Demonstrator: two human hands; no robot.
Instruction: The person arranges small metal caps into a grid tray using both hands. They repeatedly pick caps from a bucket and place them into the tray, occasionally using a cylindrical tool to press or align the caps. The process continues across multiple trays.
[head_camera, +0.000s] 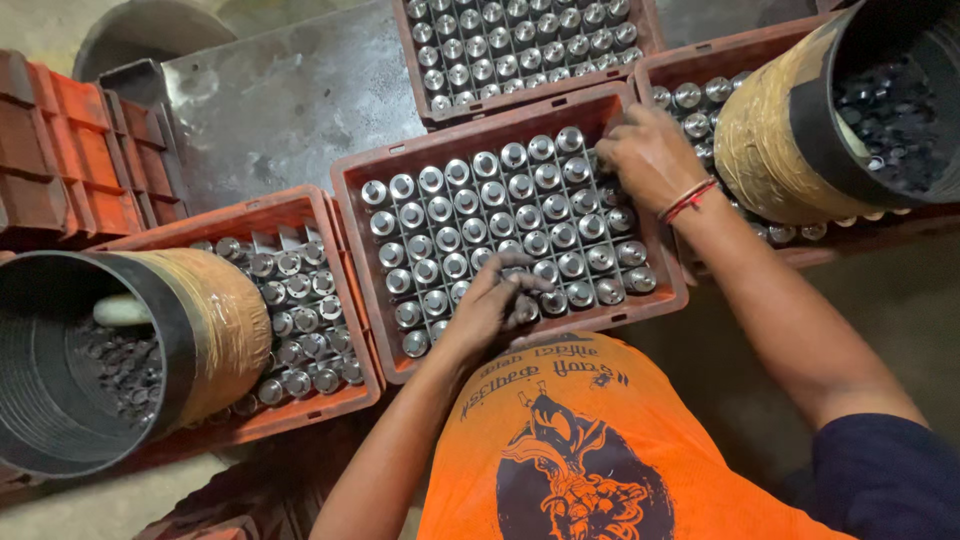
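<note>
The big red crate (350, 200) sits in the middle, full of shiny metal cans (450, 238). Left hand (495, 305) pinches small dark caps (522, 290); right hand (650, 155) touches the far cans, its grip hidden. Best to press each cap on straight.

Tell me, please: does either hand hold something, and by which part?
Cannot be told. The left hand and right hand rest on the metal cylinders in the middle crate; any grip is hidden.
</note>
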